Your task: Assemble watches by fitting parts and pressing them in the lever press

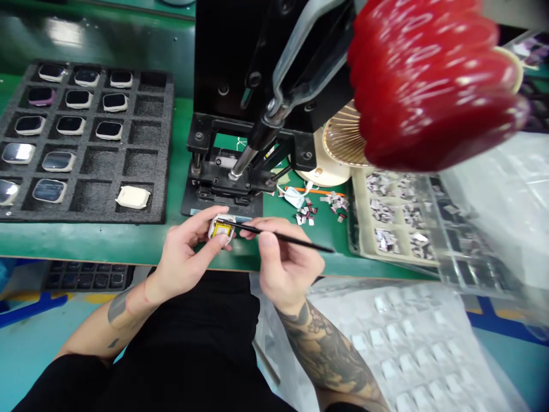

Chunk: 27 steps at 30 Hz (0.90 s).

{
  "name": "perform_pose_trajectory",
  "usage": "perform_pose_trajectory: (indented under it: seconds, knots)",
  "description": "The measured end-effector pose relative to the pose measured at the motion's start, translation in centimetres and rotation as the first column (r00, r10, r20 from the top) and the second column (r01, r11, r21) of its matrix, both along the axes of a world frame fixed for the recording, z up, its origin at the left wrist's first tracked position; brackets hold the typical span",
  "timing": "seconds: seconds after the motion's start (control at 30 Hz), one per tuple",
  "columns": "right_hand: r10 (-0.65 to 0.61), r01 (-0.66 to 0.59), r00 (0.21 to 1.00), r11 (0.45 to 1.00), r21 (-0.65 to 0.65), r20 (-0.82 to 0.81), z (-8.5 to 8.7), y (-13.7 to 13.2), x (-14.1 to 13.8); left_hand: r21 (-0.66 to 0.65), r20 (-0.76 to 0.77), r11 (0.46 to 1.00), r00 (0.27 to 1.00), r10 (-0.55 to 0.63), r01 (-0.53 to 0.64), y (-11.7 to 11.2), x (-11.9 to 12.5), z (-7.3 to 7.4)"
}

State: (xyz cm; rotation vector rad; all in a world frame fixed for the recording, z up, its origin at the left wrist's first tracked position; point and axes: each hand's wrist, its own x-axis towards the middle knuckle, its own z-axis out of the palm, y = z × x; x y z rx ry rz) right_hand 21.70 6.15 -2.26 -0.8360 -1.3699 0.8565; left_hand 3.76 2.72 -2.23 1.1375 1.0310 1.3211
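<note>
My left hand (pixel 189 249) is closed around a small white watch case (pixel 213 229), pinched between thumb and fingers. The case is open and shows a yellow-edged part (pixel 222 229) inside. In my right hand (pixel 287 257) is a thin black pair of tweezers (pixel 295 239), gripped like a pen. Its tip reaches into the upper part of the case; what it touches there is too small to make out. Both hands are above the front edge of the green bench (pixel 180 243), just before the black press (pixel 227 183).
A grey foam tray (pixel 169 143) with several watches stands left. The press's red handle (pixel 429 86) juts out at upper right. Behind my right hand lie small loose parts (pixel 305 213), a fan (pixel 347 137) and a compartment box (pixel 358 229). Bagged white pieces (pixel 398 343) are at lower right.
</note>
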Motion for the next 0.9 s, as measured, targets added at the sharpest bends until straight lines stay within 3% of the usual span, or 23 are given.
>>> perform_pose_trajectory:
  seconds: [0.1,0.17,0.23,0.3,0.4,0.53,0.67,0.77,0.9]
  knots:
    - [0.127,-0.167,0.975,0.960,-0.223,-0.181,-0.1,-0.5,0.2,0.010,0.036,1.000,0.999,0.005,-0.006,0.0,0.0,0.0]
    - [0.207,-0.233,0.966,0.956,-0.176,-0.157,-0.1,-1.1,0.6,-0.004,0.038,1.000,0.999,0.019,-0.019,0.0,0.0,0.0]
    - [0.170,-0.170,0.984,0.985,0.009,-0.056,0.0,-1.5,1.0,-0.033,0.046,0.999,0.998,0.031,-0.029,0.0,0.1,0.1]
    - [-0.002,0.003,1.000,0.985,0.174,-0.008,0.2,-1.5,1.4,-0.057,0.064,0.997,0.997,0.046,-0.042,0.0,0.2,0.2]
    - [-0.160,0.160,0.987,0.975,0.156,-0.014,0.1,-0.8,1.5,-0.052,0.078,0.997,0.995,0.069,-0.065,0.1,0.3,0.3]
    - [-0.068,0.068,0.998,0.997,0.022,-0.014,-0.8,-0.1,1.2,-0.036,0.072,0.998,0.996,0.059,-0.056,0.1,0.2,0.2]
    - [-0.058,0.056,0.998,0.998,-0.040,-0.040,-1.2,-0.2,1.1,-0.068,0.082,0.996,0.995,0.055,-0.050,0.2,0.1,0.4]
    - [-0.017,0.014,0.997,0.999,-0.030,-0.080,-0.4,-0.5,1.1,-0.113,0.095,0.991,0.991,0.089,-0.078,0.5,-0.1,0.6]
    - [0.162,-0.158,0.981,0.986,0.046,-0.103,1.4,-1.4,1.1,-0.150,0.114,0.982,0.985,0.132,-0.114,0.7,-0.5,0.5]
